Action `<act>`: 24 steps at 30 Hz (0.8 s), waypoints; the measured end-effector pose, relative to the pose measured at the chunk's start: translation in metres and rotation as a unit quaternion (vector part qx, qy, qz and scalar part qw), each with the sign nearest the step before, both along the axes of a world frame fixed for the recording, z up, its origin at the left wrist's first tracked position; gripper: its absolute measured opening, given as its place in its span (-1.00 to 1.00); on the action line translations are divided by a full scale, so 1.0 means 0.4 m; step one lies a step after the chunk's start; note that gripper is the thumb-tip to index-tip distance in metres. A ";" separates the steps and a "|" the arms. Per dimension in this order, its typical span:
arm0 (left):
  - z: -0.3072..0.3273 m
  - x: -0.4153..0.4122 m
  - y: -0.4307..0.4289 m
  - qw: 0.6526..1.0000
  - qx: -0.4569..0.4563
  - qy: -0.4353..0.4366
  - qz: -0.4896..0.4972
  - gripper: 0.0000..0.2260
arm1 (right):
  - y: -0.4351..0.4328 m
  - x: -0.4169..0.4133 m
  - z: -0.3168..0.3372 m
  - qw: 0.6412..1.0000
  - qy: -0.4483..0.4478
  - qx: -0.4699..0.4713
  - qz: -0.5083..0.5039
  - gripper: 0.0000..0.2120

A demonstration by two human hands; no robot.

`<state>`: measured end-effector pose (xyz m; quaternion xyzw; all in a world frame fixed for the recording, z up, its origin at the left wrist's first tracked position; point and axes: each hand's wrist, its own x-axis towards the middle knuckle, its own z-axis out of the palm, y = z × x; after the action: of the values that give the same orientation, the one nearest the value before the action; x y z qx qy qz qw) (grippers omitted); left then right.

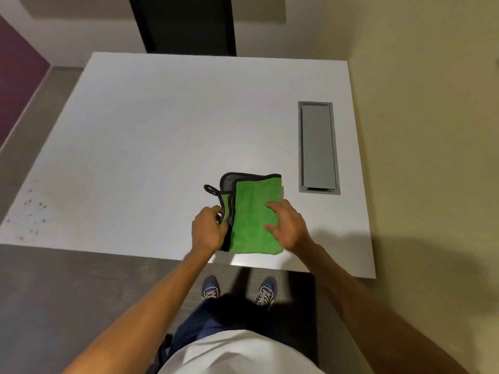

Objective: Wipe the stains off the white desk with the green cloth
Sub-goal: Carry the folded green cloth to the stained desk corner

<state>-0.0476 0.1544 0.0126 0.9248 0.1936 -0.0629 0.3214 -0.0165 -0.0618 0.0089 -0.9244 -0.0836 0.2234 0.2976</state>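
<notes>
No legible text, labels, brands, numbers or signs were found on any surface in the head view; nothing readable stood on any object in the frame.

Only one view, worn on the head. Looks forward and steeply down from high up, over the near edge of the tabletop (162,130), close above both arms.

Cloth (253,217) on desk (151,136), left of cable hatch (318,147).
</notes>
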 end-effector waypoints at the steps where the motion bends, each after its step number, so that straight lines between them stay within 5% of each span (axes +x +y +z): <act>1: 0.001 -0.012 0.032 1.000 0.006 -0.001 0.012 -0.94 | 0.034 0.001 0.001 1.000 -0.002 -0.004 0.012 -0.39; 24: 0.044 -0.283 0.803 0.984 0.017 0.005 0.180 -0.91 | 0.870 -0.076 0.033 0.974 -0.040 -0.015 0.221 -0.53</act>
<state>-0.1608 0.4757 0.0304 0.8800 0.3592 -0.0055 0.3106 -0.0469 0.2863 0.0220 -0.8958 -0.2937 0.2479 0.2234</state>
